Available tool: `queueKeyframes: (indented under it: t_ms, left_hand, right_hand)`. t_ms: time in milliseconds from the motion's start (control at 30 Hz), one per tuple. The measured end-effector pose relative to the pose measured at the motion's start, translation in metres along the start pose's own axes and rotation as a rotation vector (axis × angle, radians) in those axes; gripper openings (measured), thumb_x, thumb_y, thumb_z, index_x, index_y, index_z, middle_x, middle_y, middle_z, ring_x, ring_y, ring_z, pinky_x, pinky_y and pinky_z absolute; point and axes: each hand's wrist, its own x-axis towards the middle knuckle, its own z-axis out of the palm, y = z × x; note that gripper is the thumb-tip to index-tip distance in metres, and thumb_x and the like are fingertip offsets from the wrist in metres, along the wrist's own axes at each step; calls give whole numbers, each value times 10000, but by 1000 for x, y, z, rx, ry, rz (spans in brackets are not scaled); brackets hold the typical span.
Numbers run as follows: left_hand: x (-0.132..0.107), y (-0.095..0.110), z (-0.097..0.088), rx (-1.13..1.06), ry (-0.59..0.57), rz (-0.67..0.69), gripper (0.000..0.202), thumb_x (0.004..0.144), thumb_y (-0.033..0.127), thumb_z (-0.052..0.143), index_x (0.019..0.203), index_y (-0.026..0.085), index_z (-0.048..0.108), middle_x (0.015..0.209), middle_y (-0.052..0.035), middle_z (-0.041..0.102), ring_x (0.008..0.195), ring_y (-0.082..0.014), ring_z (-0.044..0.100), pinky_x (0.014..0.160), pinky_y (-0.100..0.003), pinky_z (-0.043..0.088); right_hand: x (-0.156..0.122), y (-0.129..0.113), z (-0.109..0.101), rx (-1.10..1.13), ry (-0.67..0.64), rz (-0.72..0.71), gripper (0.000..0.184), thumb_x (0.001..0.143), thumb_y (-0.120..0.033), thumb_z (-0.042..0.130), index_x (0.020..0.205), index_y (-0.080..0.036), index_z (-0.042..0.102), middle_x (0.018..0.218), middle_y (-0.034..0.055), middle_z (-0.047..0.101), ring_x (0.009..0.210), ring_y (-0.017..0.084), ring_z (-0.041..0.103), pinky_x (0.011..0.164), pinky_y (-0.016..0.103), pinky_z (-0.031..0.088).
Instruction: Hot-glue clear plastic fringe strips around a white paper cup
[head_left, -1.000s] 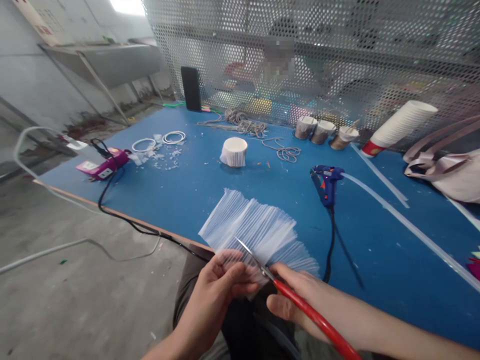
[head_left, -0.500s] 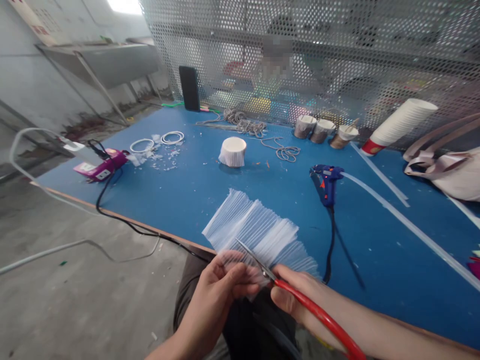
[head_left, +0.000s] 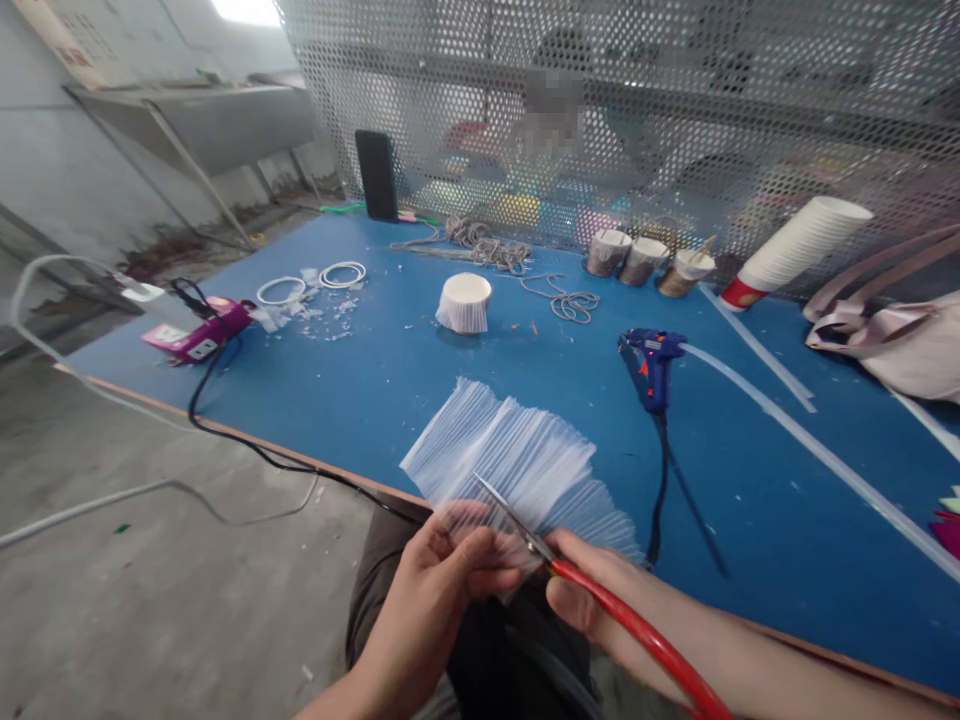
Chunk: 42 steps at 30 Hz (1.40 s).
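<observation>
Nothing here reads clearly: the wall sign (head_left: 52,35) far up-left of the left grip (head_left: 442,575) and the pink device's (head_left: 214,328) white label blur.

R hand (head_left: 592,592) poss. slightly rightward

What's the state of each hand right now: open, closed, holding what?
Left hand: closed, pinching the near edge of the pleated plastic sheet.
Right hand: closed on the red-handled scissors, blades at the sheet.
</observation>
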Motion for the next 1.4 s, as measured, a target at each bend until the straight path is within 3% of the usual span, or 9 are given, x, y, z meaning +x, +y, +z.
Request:
queueKeyframes:
  t_ms: [167, 367, 600, 700, 833, 967, 1400]
  left_hand:
    - [0, 0, -1, -13, -9, -3, 346, 657, 276, 804, 893, 130, 596, 716, -73, 729, 652, -181, 705, 610, -240, 579]
    - [1, -4, -3, 6, -2, -14, 342, 693, 259, 782, 936, 134, 576, 730, -73, 729, 640, -165, 699, 617, -235, 575]
    - [-4, 2, -6, 38, -28, -44, 415, 703, 277, 770, 1043, 117, 594, 969, -134, 714, 816, -245, 708, 592, -269, 594]
    - [-7, 12, -9, -12, 14, -19, 413, 706, 306, 760, 1049, 129, 615, 1031, -137, 703, 875, -264, 698, 545, -261, 596]
    - [-2, 21, -9, -31, 112, 51, 315, 676, 271, 780, 926, 123, 658, 903, -91, 716, 759, -199, 688, 521, -243, 592]
    - [5, 22, -7, -14, 105, 54, 289, 620, 235, 813, 852, 123, 682, 770, -39, 698, 641, -135, 647, 538, -224, 583]
    - [6, 12, -10, 54, 128, 148, 359, 624, 317, 809, 902, 132, 676, 825, -53, 704, 673, -163, 646, 596, -281, 581]
  right_hand:
    - [-2, -18, -10, -59, -77, 120, 453, 884, -634, 430, 778, -194, 434, 607, -51, 437, 502, 71, 397, 411, 164, 303]
    - [-7, -44, -22, -2, -125, 135, 481, 886, -648, 407, 813, -178, 480, 603, -59, 405, 479, 61, 363, 408, 159, 314]
    - [-7, -25, -15, -56, -76, 147, 462, 896, -612, 426, 847, -164, 525, 581, -57, 431, 462, 69, 385, 415, 176, 301]
    - [-8, -16, -13, -80, -37, 131, 457, 870, -612, 483, 860, -160, 552, 604, -38, 484, 501, 83, 434, 430, 179, 293]
    - [-12, -20, -16, -111, -70, 90, 432, 842, -593, 550, 890, -164, 566, 639, -24, 534, 544, 101, 478, 486, 190, 335]
    - [-14, -25, -19, -163, -69, 105, 384, 855, -556, 558, 932, -179, 558, 629, -32, 521, 539, 103, 468, 502, 195, 341]
    - [-6, -15, -23, -229, -156, 38, 341, 895, -513, 509, 963, -179, 517, 713, -9, 559, 576, 110, 481, 545, 218, 377]
